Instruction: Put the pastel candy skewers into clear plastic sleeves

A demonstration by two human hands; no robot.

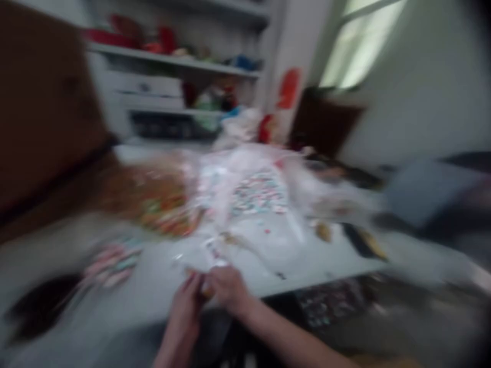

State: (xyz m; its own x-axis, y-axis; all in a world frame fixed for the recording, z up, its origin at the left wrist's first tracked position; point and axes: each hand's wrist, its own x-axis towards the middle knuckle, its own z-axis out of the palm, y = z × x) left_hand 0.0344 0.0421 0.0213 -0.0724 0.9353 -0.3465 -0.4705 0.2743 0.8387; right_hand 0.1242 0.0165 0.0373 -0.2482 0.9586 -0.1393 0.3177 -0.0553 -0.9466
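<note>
Left hand (187, 292) and right hand (229, 286) close together, fingers curled; tan bit (207, 292) between them, cannot tell if gripped (blur). Card (214, 251) just beyond right hand, the nearer; long axis slants away leftward.

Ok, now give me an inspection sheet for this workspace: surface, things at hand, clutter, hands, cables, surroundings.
Surface: pale table, heavily blurred in this view.
Things at hand: small white piece with dark marks, just beyond the hands.
Clutter: small multicoloured pieces mid-table; pink-and-teal bundle at left.
Hands: left hand and right hand close together near the front edge; grip too blurred to tell.
Cables: thin strand on the table; cannot tell whether it is a cable.
Surroundings: loaded shelves behind, bright window upper right.
</note>
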